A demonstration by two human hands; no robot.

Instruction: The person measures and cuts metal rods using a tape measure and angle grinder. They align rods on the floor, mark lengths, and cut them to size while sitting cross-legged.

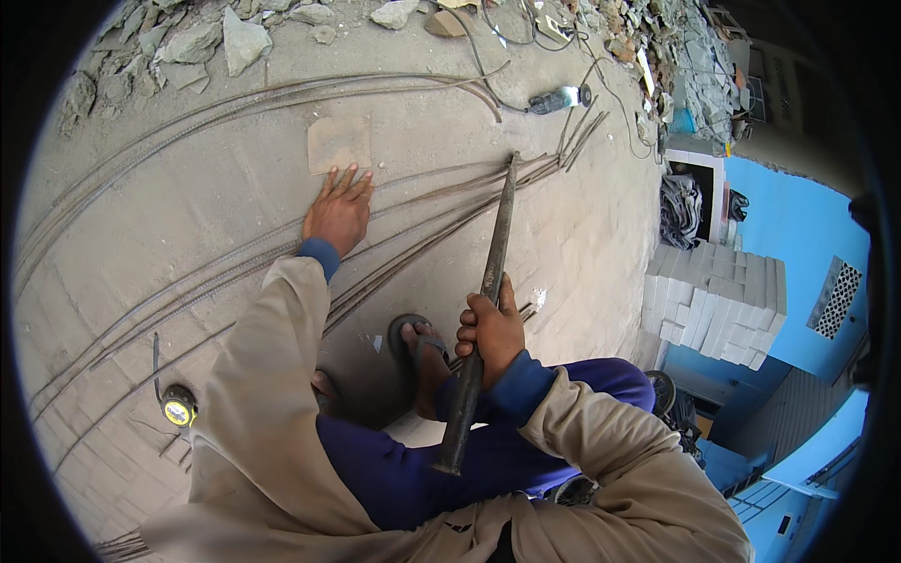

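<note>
My left hand (338,208) rests with fingers spread over the bent rebar (246,250) on the paved ground, its fingertips at the lower edge of a thin square piece of tile or board (338,139). My right hand (490,330) is wrapped round a long dark metal pipe (499,225), which slants from beside my thigh up toward the bundle of rebar's ends. My sandalled foot (413,342) is just left of that hand. More long curved rods (188,120) lie beyond my left hand, and a yellow tape measure (178,406) sits left of my left forearm.
Broken concrete rubble (235,47) lines the far edge. An angle grinder (556,99) with its cord lies at the top middle. To the right are stacked pale blocks (711,298), a blue wall (779,216), a dark bundle (680,208) and a wheel (663,394).
</note>
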